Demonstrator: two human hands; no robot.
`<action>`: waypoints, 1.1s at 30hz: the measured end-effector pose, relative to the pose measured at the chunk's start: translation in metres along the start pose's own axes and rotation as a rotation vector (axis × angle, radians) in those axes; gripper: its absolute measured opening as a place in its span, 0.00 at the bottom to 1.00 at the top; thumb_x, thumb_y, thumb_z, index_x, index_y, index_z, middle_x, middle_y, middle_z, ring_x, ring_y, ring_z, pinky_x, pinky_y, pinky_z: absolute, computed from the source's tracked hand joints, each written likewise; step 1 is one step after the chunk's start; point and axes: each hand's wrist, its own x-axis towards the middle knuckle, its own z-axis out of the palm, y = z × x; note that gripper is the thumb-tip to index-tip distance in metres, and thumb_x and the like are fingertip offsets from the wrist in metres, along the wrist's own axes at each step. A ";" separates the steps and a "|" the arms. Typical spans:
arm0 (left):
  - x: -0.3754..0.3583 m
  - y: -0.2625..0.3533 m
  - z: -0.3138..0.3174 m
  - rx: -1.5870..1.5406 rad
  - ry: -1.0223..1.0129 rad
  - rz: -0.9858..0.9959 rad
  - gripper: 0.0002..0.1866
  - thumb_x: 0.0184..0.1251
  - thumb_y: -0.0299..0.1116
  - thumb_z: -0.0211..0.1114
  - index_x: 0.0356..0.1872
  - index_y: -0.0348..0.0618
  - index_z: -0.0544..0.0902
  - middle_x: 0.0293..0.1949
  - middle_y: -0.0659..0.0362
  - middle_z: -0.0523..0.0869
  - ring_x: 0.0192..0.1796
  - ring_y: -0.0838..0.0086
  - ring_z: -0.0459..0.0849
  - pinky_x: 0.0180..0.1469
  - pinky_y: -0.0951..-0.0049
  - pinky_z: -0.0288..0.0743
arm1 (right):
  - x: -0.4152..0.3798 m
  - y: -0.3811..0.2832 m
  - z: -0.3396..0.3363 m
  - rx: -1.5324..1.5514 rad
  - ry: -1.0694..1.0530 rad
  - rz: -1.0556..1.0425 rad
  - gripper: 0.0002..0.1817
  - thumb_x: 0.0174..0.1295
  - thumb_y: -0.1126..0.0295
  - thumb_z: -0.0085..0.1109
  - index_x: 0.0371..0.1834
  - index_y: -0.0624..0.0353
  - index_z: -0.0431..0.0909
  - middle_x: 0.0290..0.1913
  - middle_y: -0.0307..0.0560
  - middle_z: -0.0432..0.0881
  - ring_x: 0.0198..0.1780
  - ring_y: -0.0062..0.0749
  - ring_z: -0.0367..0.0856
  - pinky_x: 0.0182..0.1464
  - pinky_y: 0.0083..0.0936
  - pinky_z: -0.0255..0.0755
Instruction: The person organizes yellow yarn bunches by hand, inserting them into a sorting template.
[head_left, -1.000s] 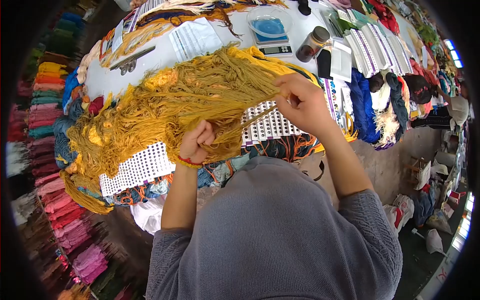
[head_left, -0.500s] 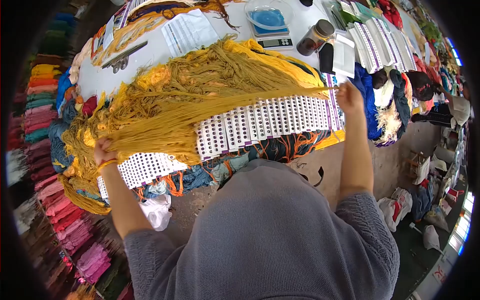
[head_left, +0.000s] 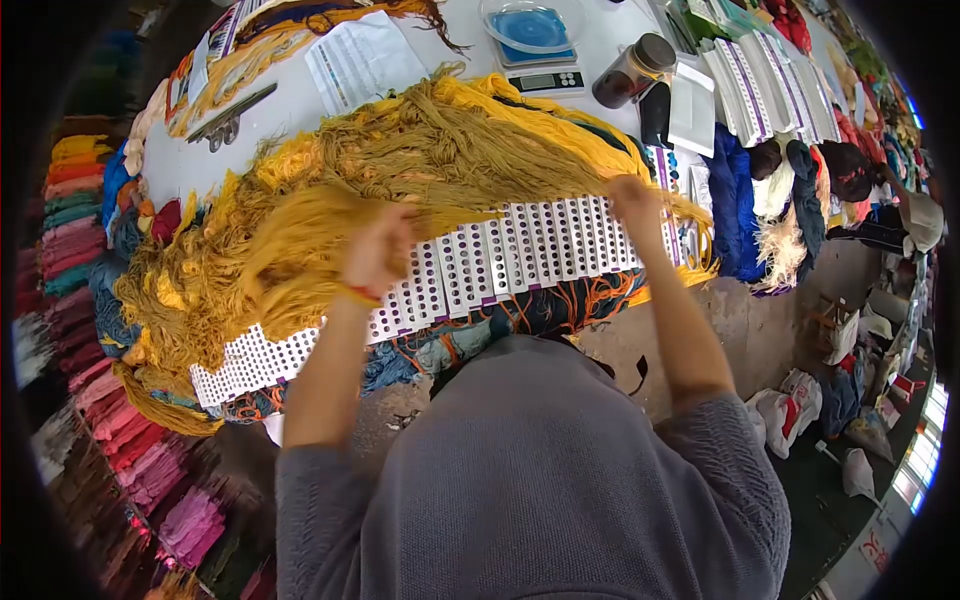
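Note:
My left hand (head_left: 378, 248), smeared by motion, is closed around a hank of olive-gold yarn (head_left: 295, 245). The yarn's loose strands fan out to the left of the hand. My right hand (head_left: 635, 205) is closed in a fist near the right end of the pile, and yellow-gold strands (head_left: 690, 225) loop out beyond it. Its fingertips are blurred. Below both hands lies a row of white cards with punched dark holes (head_left: 490, 262). A large tangled heap of olive and yellow yarn (head_left: 450, 150) spreads behind them.
A digital scale (head_left: 545, 82) bears a clear bowl with a blue base. Beside it stand a dark-lidded jar (head_left: 640, 70) and a white tray (head_left: 690, 110). Printed paper (head_left: 370, 62) and scissors (head_left: 230, 115) lie farther left. Blue yarn (head_left: 735, 205) hangs at the right; another person (head_left: 920, 215) is beyond.
My left hand has moved right and up, carrying the yarn closer to my right hand. My right hand has come inward to the left, and the stretched yarn has gone slack and bunched.

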 end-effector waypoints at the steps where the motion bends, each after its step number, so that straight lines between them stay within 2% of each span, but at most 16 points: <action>1: 0.013 -0.028 0.016 -0.091 -0.208 -0.151 0.12 0.63 0.37 0.55 0.43 0.44 0.77 0.16 0.70 0.67 0.17 0.85 0.63 0.18 0.85 0.57 | -0.005 -0.004 0.031 -0.083 -0.084 0.031 0.06 0.56 0.69 0.50 0.30 0.60 0.74 0.22 0.39 0.73 0.24 0.21 0.71 0.25 0.20 0.66; 2: 0.018 -0.043 0.041 -0.111 -0.203 -0.254 0.13 0.63 0.37 0.55 0.44 0.43 0.77 0.16 0.70 0.66 0.17 0.85 0.63 0.18 0.85 0.55 | 0.005 0.023 0.051 -0.237 -0.143 -0.185 0.08 0.56 0.68 0.51 0.29 0.62 0.74 0.24 0.47 0.76 0.26 0.33 0.75 0.28 0.26 0.69; 3: 0.026 -0.056 0.057 0.136 -0.189 -0.252 0.15 0.63 0.38 0.55 0.46 0.41 0.76 0.16 0.70 0.66 0.16 0.85 0.62 0.18 0.84 0.54 | -0.001 0.019 0.066 -0.280 -0.185 -0.253 0.08 0.55 0.68 0.51 0.30 0.62 0.74 0.26 0.51 0.76 0.29 0.40 0.76 0.31 0.29 0.69; 6: 0.047 -0.082 0.083 0.218 -0.155 -0.254 0.13 0.60 0.38 0.59 0.23 0.40 0.76 0.15 0.66 0.70 0.15 0.82 0.65 0.16 0.80 0.56 | -0.004 0.022 0.089 -0.409 -0.288 -0.380 0.07 0.55 0.69 0.50 0.31 0.61 0.74 0.30 0.55 0.77 0.35 0.50 0.76 0.35 0.35 0.70; 7: 0.051 -0.083 0.086 0.263 -0.149 -0.254 0.15 0.58 0.38 0.60 0.16 0.42 0.72 0.14 0.65 0.71 0.14 0.81 0.66 0.16 0.79 0.58 | -0.002 0.026 0.090 -0.411 -0.281 -0.474 0.07 0.56 0.69 0.50 0.32 0.60 0.74 0.31 0.55 0.77 0.35 0.51 0.76 0.35 0.38 0.70; 12: 0.063 -0.088 0.102 0.209 -0.063 -0.229 0.14 0.56 0.35 0.59 0.15 0.40 0.73 0.14 0.63 0.72 0.13 0.79 0.69 0.14 0.79 0.58 | 0.006 0.037 0.094 -0.545 -0.313 -0.452 0.07 0.56 0.68 0.48 0.33 0.59 0.73 0.31 0.56 0.78 0.35 0.51 0.76 0.35 0.39 0.71; 16: 0.081 -0.111 0.105 0.381 -0.040 -0.010 0.05 0.49 0.27 0.56 0.19 0.38 0.76 0.15 0.61 0.75 0.13 0.77 0.69 0.14 0.78 0.60 | 0.008 0.029 0.091 -0.850 -0.381 -0.538 0.08 0.57 0.68 0.48 0.31 0.61 0.66 0.29 0.58 0.78 0.32 0.49 0.78 0.32 0.37 0.72; 18: 0.098 -0.131 0.101 0.462 -0.031 0.270 0.03 0.48 0.26 0.56 0.21 0.39 0.77 0.15 0.61 0.75 0.13 0.78 0.70 0.14 0.79 0.60 | 0.007 0.025 0.092 -0.894 -0.403 -0.512 0.09 0.57 0.67 0.49 0.31 0.62 0.63 0.27 0.58 0.78 0.31 0.50 0.78 0.30 0.37 0.71; 19: 0.089 -0.119 0.106 0.461 -0.029 0.269 0.03 0.48 0.26 0.56 0.21 0.39 0.77 0.15 0.61 0.75 0.13 0.78 0.70 0.14 0.79 0.60 | 0.006 0.021 0.093 -0.939 -0.423 -0.488 0.12 0.57 0.67 0.50 0.31 0.62 0.60 0.25 0.59 0.77 0.30 0.51 0.78 0.29 0.38 0.71; 21: 0.072 -0.099 0.114 0.411 -0.017 0.052 0.03 0.49 0.24 0.56 0.23 0.38 0.77 0.16 0.60 0.76 0.13 0.79 0.71 0.14 0.79 0.60 | 0.003 0.010 0.092 -0.955 -0.451 -0.464 0.14 0.56 0.64 0.51 0.32 0.62 0.59 0.24 0.58 0.77 0.29 0.51 0.78 0.28 0.39 0.71; 25: 0.071 -0.098 0.117 0.421 -0.015 0.106 0.03 0.50 0.24 0.55 0.24 0.38 0.78 0.17 0.60 0.77 0.13 0.79 0.71 0.14 0.80 0.61 | 0.003 0.013 0.093 -0.946 -0.430 -0.491 0.20 0.54 0.55 0.55 0.31 0.61 0.60 0.20 0.56 0.77 0.26 0.52 0.77 0.26 0.40 0.70; 26: 0.070 -0.098 0.116 0.449 -0.040 0.106 0.03 0.51 0.24 0.55 0.24 0.37 0.78 0.17 0.60 0.77 0.14 0.79 0.72 0.14 0.79 0.62 | 0.004 0.015 0.094 -0.946 -0.431 -0.488 0.20 0.54 0.55 0.55 0.31 0.61 0.60 0.20 0.56 0.77 0.26 0.52 0.77 0.26 0.40 0.70; 28: 0.073 -0.104 0.113 0.479 -0.068 0.100 0.03 0.52 0.24 0.55 0.25 0.37 0.78 0.17 0.60 0.78 0.14 0.79 0.72 0.15 0.79 0.63 | 0.005 0.010 0.094 -0.937 -0.464 -0.381 0.09 0.57 0.67 0.47 0.31 0.61 0.65 0.25 0.57 0.78 0.28 0.51 0.79 0.28 0.40 0.72; 30: 0.080 -0.112 0.110 0.478 -0.067 0.226 0.03 0.53 0.23 0.56 0.24 0.37 0.78 0.17 0.61 0.78 0.14 0.78 0.74 0.16 0.79 0.65 | 0.008 0.018 0.095 -0.759 -0.405 -0.363 0.09 0.57 0.66 0.47 0.31 0.61 0.66 0.25 0.58 0.78 0.28 0.52 0.78 0.30 0.41 0.71; 31: 0.080 -0.112 0.111 0.479 -0.069 0.226 0.03 0.53 0.23 0.56 0.24 0.37 0.78 0.17 0.61 0.78 0.14 0.78 0.74 0.16 0.79 0.65 | 0.010 0.023 0.096 -0.583 -0.345 -0.350 0.09 0.57 0.66 0.46 0.32 0.61 0.68 0.26 0.58 0.78 0.29 0.53 0.77 0.31 0.42 0.71; 33: 0.076 -0.109 0.112 0.515 -0.031 0.161 0.05 0.53 0.26 0.57 0.22 0.36 0.78 0.16 0.60 0.78 0.16 0.76 0.76 0.20 0.76 0.68 | 0.014 0.028 0.097 -0.544 -0.351 -0.285 0.09 0.56 0.65 0.47 0.33 0.60 0.69 0.27 0.58 0.78 0.30 0.54 0.77 0.33 0.42 0.70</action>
